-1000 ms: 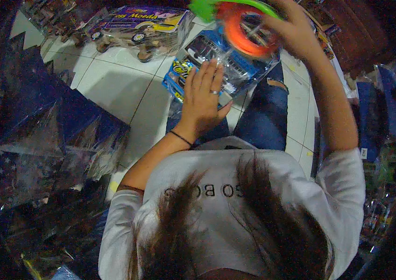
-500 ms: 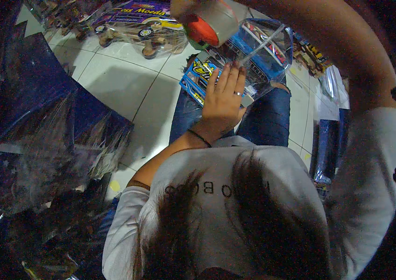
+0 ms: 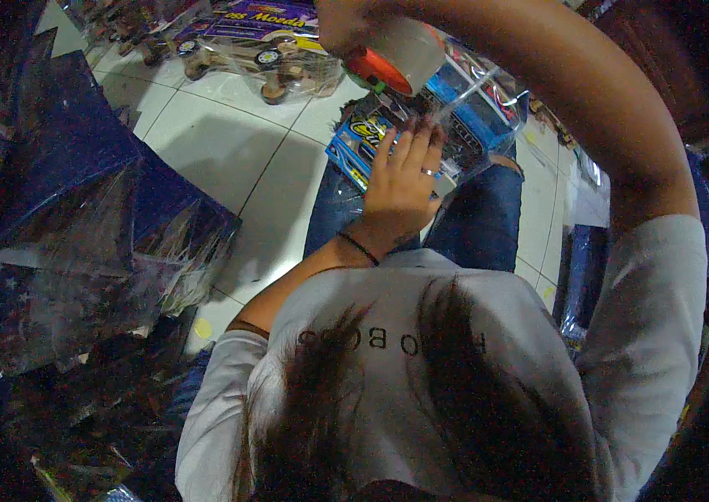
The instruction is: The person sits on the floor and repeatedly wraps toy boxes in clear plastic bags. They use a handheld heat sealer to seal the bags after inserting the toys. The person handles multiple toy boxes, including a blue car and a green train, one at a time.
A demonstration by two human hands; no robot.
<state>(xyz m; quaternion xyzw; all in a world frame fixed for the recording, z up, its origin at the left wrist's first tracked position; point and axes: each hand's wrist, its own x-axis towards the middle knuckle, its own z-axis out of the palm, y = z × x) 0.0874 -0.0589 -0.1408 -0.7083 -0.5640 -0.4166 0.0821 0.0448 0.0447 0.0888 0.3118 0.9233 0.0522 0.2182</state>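
My left hand lies flat, fingers stretched out, on a blue boxed toy package in clear plastic wrap. The package rests across my thighs, and part of it shows a toy vehicle through its window. At the top, my right hand is closed around a tape dispenser with an orange-red part and a wide pale roll. The dispenser is held over the package's far edge, and its grip is mostly hidden by the hand. A shiny clear strip crosses the package's plastic.
On the tiled floor ahead to the left lie wrapped wooden toy vehicles with a purple card. Large plastic-wrapped dark blue packages pile up at my left. More wrapped blue packages stand beside my right leg.
My right forearm has swung lower and further across the top, and the tape dispenser has shifted slightly right and down. My left hand stays pressed on the package.
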